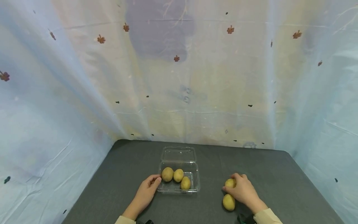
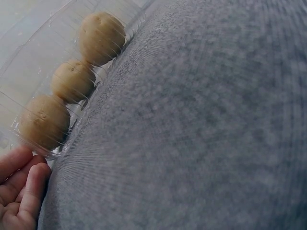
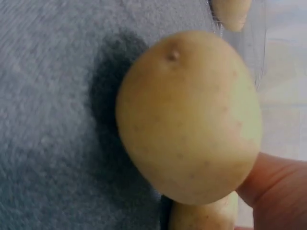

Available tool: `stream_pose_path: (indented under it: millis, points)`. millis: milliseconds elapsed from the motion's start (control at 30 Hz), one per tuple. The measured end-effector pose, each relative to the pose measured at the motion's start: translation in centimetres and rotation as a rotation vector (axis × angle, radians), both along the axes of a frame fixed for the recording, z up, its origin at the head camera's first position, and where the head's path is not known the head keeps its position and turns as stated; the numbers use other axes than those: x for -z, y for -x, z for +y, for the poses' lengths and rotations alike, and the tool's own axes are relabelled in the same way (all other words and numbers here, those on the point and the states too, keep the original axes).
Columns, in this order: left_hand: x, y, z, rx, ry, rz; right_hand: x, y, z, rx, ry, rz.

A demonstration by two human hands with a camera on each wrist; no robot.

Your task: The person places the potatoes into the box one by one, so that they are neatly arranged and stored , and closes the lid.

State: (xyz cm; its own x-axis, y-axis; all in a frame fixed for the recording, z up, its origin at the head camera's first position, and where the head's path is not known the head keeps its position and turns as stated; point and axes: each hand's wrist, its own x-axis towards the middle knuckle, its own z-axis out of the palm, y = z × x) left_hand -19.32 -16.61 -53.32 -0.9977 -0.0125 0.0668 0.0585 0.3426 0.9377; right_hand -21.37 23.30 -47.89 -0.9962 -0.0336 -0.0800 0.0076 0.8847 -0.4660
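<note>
A hinged clear plastic container [image 1: 193,189] stands with its lid raised at the back. Three potatoes lie inside it: a large potato [image 1: 167,174], a middle potato [image 1: 178,175] and a front potato [image 1: 185,183]. My left hand [image 1: 146,191] holds the container's left rim, thumb at the edge; in the left wrist view its fingertips [image 2: 36,179] are right at the container's corner. To the right, my right hand [image 1: 244,189] grips a potato [image 1: 230,182] between thumb and fingers. Another potato [image 1: 228,202] lies just in front of it and looms large in the right wrist view.
Dark grey cloth covers the table [image 1: 212,168], whose far edge meets a hanging patterned curtain [image 1: 207,124]. More of the sheeting hangs at the left and right sides. The raised lid [image 1: 179,154] leans back behind the container.
</note>
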Motion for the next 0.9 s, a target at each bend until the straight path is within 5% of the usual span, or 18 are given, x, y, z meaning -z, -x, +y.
stream_pose_path:
  millis: [900]
  points:
    - [0.1, 0.0, 0.1, -0.011, 0.014, 0.004, 0.1, 0.6, -0.8, -0.012, 0.147, 0.158]
